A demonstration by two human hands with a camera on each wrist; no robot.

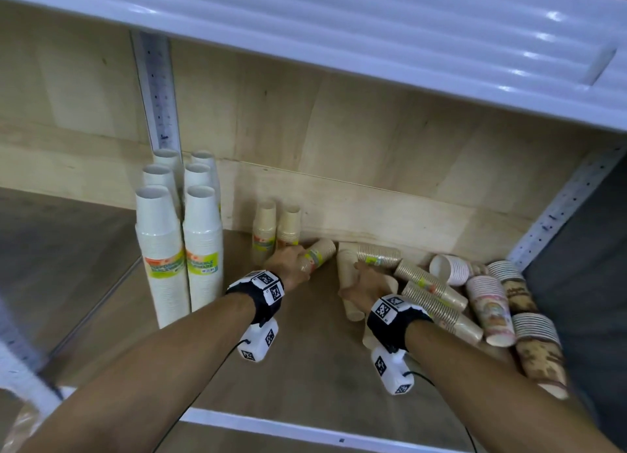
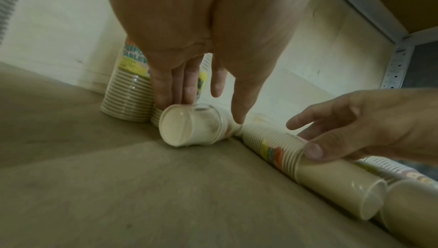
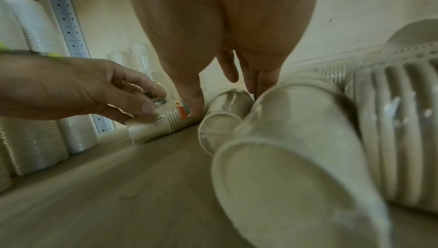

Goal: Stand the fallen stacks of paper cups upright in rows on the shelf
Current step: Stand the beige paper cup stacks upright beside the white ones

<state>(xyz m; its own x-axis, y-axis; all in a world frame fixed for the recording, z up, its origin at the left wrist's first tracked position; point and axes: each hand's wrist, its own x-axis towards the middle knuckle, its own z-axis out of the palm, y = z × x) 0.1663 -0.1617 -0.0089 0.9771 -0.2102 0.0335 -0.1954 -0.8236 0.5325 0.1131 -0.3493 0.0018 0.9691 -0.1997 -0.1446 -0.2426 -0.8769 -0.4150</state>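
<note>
Two small beige cup stacks (image 1: 264,230) stand upright against the back panel. Just right of them lies a fallen beige stack with a green label (image 1: 320,254) (image 2: 189,128) (image 3: 151,126). My left hand (image 1: 291,264) (image 2: 206,109) grips it from above, fingers on its far side and thumb on the near side. A second plain beige stack (image 1: 346,262) (image 2: 331,177) (image 3: 220,121) lies beside it, base toward me. My right hand (image 1: 364,283) (image 3: 226,98) straddles it, thumb on one side and fingers on the other.
Several tall white cup stacks (image 1: 159,249) stand in two rows at the left. A heap of fallen ribbed and patterned stacks (image 1: 437,296) fills the right corner by the metal post (image 1: 559,208). The upper shelf (image 1: 339,28) overhangs. Bare shelf board (image 1: 305,367) lies in front.
</note>
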